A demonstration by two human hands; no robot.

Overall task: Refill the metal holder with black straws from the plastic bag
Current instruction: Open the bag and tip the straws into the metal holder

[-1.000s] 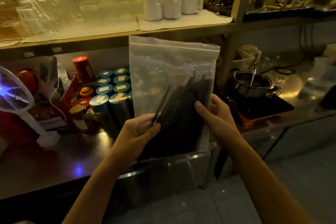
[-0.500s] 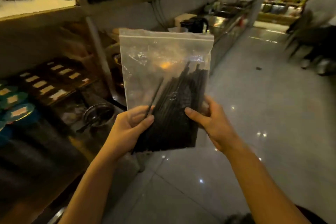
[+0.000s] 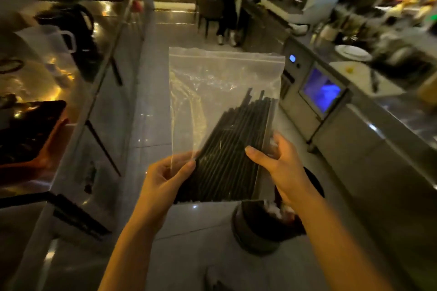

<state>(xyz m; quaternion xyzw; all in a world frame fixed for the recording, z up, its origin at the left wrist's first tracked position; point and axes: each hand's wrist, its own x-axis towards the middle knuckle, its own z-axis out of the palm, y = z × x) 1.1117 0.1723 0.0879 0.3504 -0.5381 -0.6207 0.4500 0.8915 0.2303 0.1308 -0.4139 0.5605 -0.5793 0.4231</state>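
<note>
A dim café or bar aisle stretches ahead, with a glossy tiled floor (image 3: 151, 92) running between a steel counter on the left (image 3: 104, 54) and a service counter on the right (image 3: 383, 111). The right counter has a small machine with a glowing blue screen (image 3: 321, 92) set into it, and a white plate (image 3: 353, 52) sits farther along. A dark kettle (image 3: 71, 28) stands on the left counter. In the far background a person (image 3: 230, 4) sits on a chair. On the floor just below the hands stands a dark round bin (image 3: 257, 227).

Held upright in mid-air, centre of the view, is a clear plastic zip bag (image 3: 224, 82). Its zip strip at the top looks closed, though this is hard to confirm. Inside, a thick bundle of black straws (image 3: 234, 149) leans toward the right side, filling the lower half.

The left hand (image 3: 163, 186) pinches the bag's lower left edge, thumb in front and fingers curled behind, closed firmly on the plastic. The right hand (image 3: 281, 168) grips the lower right edge the same way, its thumb (image 3: 257, 156) pressed flat across the straws through the bag.

The metal holder is not visible anywhere in this view.

The step in hand appears to be carrying the bag to wherever the holder stands; no straws are out yet. The next move likely calls for finding the holder, then freeing one hand to pull the zip apart while the other steadies the bag, so the straws do not spill.
</note>
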